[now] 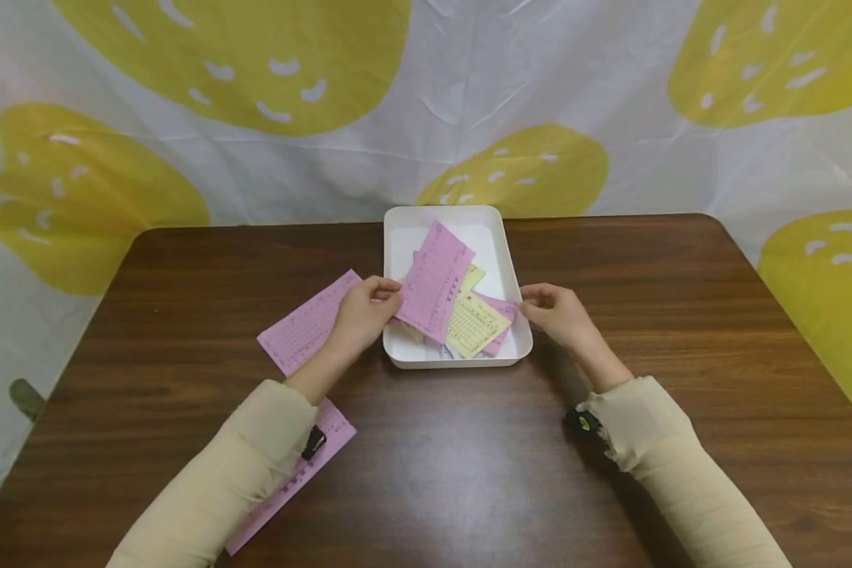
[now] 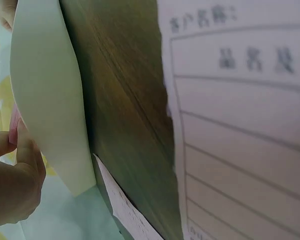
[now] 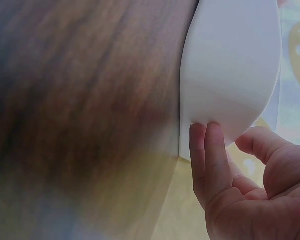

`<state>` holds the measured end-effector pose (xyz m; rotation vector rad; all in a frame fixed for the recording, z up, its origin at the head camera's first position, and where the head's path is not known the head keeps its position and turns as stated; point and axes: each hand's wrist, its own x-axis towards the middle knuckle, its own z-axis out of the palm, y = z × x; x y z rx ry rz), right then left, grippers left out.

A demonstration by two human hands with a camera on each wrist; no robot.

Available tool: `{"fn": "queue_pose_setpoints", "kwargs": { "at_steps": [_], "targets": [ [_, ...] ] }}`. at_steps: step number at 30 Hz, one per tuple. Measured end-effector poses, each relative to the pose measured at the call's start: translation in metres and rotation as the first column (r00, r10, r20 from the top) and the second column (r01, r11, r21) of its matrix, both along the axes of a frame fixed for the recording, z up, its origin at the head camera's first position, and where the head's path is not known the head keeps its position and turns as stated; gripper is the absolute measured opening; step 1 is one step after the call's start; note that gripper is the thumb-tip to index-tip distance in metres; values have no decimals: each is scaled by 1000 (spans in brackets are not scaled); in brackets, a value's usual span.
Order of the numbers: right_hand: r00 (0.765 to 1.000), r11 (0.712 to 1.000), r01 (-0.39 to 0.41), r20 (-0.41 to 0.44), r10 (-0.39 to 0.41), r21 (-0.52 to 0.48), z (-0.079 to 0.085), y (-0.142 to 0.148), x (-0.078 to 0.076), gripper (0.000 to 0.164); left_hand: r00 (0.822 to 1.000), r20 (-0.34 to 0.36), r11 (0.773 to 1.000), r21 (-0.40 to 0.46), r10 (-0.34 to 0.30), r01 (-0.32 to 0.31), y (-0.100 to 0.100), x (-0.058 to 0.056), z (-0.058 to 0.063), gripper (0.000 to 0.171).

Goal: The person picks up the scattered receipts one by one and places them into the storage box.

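Observation:
A white tray [image 1: 502, 252] stands on the table with several pink and yellow receipt slips inside, printed with grids. My left hand [image 1: 365, 312] pinches the left edge of a pink receipt slip [image 1: 436, 280] above the tray's left part, over the other slips. Part of that slip shows between thumb and fingers in the left wrist view. At the tray's right side, my right hand [image 1: 557, 315] holds the rim. Its fingertips [image 3: 215, 131] press the outer wall, with the thumb at the rim. A yellow slip [image 1: 476, 323] lies under the pink one.
To the left of the tray, pink receipt slips [image 1: 305, 323] lie on the brown wooden table [image 1: 646, 276], partly covered by my left forearm. A white curtain [image 1: 312, 173] with yellow shapes hangs behind the table's back edge.

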<state>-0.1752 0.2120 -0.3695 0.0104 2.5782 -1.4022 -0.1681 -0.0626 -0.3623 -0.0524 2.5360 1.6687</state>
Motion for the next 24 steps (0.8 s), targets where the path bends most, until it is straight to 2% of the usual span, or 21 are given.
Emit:
{"fn": "queue_pose_setpoints", "kwargs": {
  "at_steps": [7, 16, 24],
  "targets": [
    [1000, 1000, -3, -13, 3, 5, -1, 1, 0, 39, 1000, -22, 997, -70, -19, 17, 8, 0, 0, 29],
    [1000, 1000, -2, 15, 2, -4, -1, 1, -1, 40, 999, -27, 997, -65, -31, 29, 12, 1, 1, 29],
    [999, 1000, -3, 40, 4, -26, -1, 1, -1, 43, 998, -35, 995, -95, -45, 42, 8, 1, 2, 29]
  ]
}}
